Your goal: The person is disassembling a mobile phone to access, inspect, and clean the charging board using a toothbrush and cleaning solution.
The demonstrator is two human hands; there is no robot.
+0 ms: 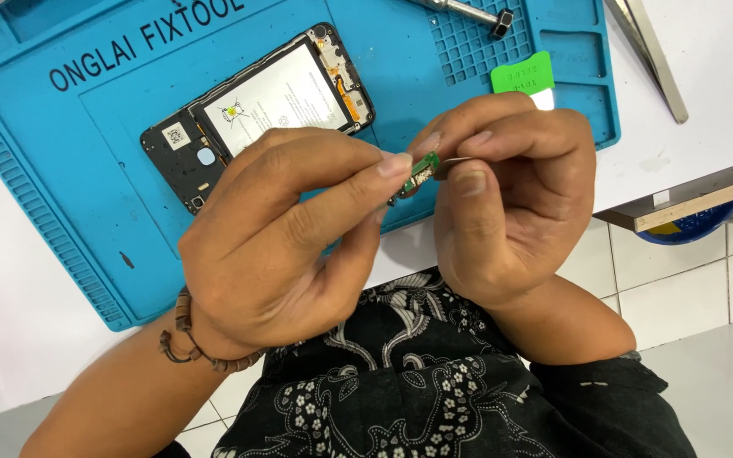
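Pinching a small green circuit board (422,172) between thumb and forefinger, the left hand (277,237) meets the right hand (511,199), whose fingertips press together on the board's right end. Both hover at the near edge of a blue work mat (61,170). An opened phone (256,110) lies on the mat, beyond the left hand.

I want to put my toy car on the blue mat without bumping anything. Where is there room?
Bare mat lies left of the opened phone, up to the ridged edge. More bare mat runs between the phone and the metal tool. White table right of the mat is bare too. It is crowded where the left hand and right hand pinch the small green board.
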